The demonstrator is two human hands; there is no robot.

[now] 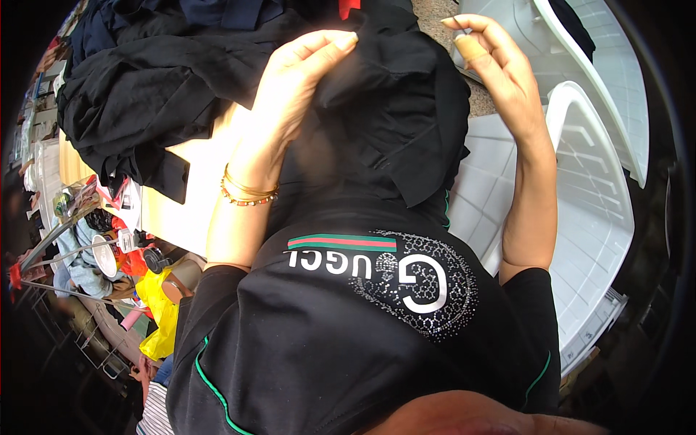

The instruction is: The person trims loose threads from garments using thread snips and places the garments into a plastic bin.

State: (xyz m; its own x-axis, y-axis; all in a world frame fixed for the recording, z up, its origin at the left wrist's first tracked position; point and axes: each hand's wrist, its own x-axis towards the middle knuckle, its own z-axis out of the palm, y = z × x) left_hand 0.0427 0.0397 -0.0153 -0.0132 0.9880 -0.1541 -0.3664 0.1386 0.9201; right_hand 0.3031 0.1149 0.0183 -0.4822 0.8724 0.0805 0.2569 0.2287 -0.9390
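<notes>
Pale table [196, 210]; left hand [290, 94] grips black garment [391, 109], right hand [500, 65] beside.

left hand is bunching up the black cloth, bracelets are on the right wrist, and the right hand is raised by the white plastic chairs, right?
Not quite: the head view shows the bracelets on the left wrist. The rest holds: the left hand bunches the black cloth, and the right hand is raised by the white plastic chairs.
</notes>
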